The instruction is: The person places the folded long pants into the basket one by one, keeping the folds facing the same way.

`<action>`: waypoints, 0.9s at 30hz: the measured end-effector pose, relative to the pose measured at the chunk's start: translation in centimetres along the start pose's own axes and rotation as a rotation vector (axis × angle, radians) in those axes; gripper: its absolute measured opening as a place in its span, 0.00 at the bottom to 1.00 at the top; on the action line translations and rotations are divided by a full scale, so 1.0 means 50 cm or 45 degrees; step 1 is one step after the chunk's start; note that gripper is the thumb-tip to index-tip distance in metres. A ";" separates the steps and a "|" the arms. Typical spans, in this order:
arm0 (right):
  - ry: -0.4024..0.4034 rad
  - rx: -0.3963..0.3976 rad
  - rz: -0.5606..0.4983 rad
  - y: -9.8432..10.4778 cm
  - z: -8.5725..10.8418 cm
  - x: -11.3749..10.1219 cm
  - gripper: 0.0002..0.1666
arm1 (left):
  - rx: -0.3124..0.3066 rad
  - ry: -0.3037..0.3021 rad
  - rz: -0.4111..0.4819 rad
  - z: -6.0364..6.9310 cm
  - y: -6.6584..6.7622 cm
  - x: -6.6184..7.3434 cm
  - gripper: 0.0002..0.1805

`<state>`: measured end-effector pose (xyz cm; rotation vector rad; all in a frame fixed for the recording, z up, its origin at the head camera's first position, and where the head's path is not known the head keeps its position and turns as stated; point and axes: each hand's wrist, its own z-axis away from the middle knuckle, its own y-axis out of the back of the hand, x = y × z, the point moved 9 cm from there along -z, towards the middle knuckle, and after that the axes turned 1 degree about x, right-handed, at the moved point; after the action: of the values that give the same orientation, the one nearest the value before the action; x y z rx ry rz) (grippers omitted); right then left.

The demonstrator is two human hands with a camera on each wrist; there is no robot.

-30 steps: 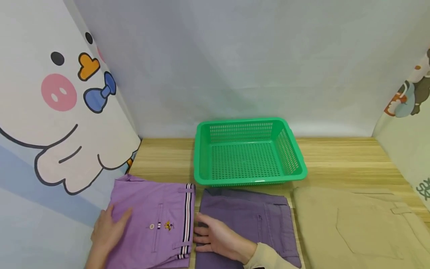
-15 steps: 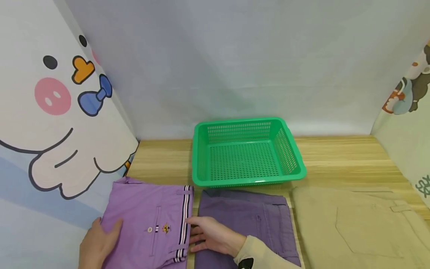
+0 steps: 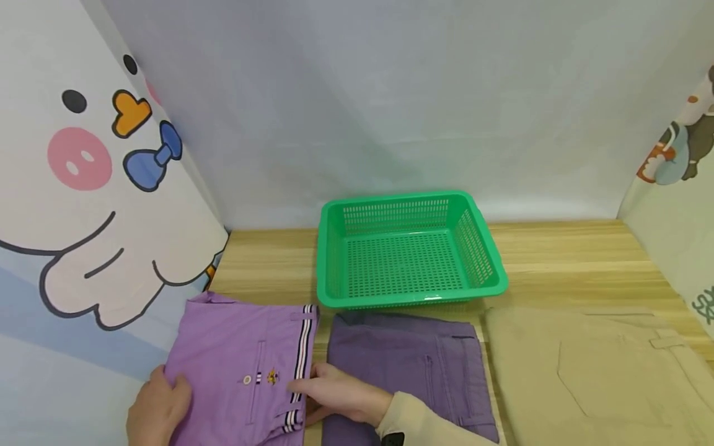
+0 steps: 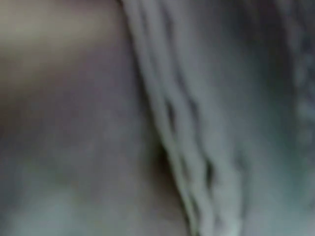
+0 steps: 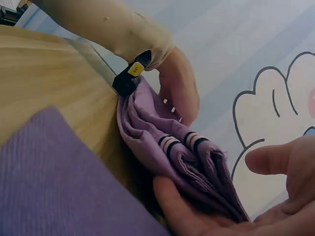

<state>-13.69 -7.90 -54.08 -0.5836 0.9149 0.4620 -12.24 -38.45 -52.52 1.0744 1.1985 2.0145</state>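
Folded light purple trousers (image 3: 223,359) with a striped waistband lie at the front left of the table in the head view. At their left edge is my left hand (image 3: 158,406), thumb on top, the other fingers bent over the side and partly hidden. My right hand (image 3: 340,393) takes the waistband edge, thumb above and fingers underneath. In the right wrist view that hand's fingers (image 5: 174,206) run under the layered trousers (image 5: 152,142), while the thumb stands over them with a gap. The left wrist view is a blurred close-up of layered fabric (image 4: 197,147).
An empty green plastic basket (image 3: 409,297) stands at the back middle. Folded dark purple trousers (image 3: 385,347) lie under my right forearm, and folded khaki trousers (image 3: 602,371) are at the right. Printed wall cloths (image 3: 184,248) border the wooden table (image 3: 268,260).
My right hand has moved left from beside the waistband to around its edge, its thumb now above the stripes. My left hand has shifted down and left along the trousers' edge.
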 end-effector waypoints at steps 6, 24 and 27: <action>0.100 0.035 0.069 -0.008 -0.009 -0.002 0.18 | -0.010 0.035 -0.006 -0.003 -0.006 -0.016 0.38; 0.331 0.168 0.335 0.004 0.009 -0.065 0.23 | -0.004 0.078 0.004 0.002 -0.008 -0.042 0.32; 0.355 0.183 0.374 0.006 0.013 -0.073 0.22 | -0.020 0.080 0.004 0.004 -0.006 -0.044 0.32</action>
<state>-15.44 -7.69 -50.81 -0.3878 1.2991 0.5816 -10.87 -39.94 -53.52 1.0126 1.2113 2.0706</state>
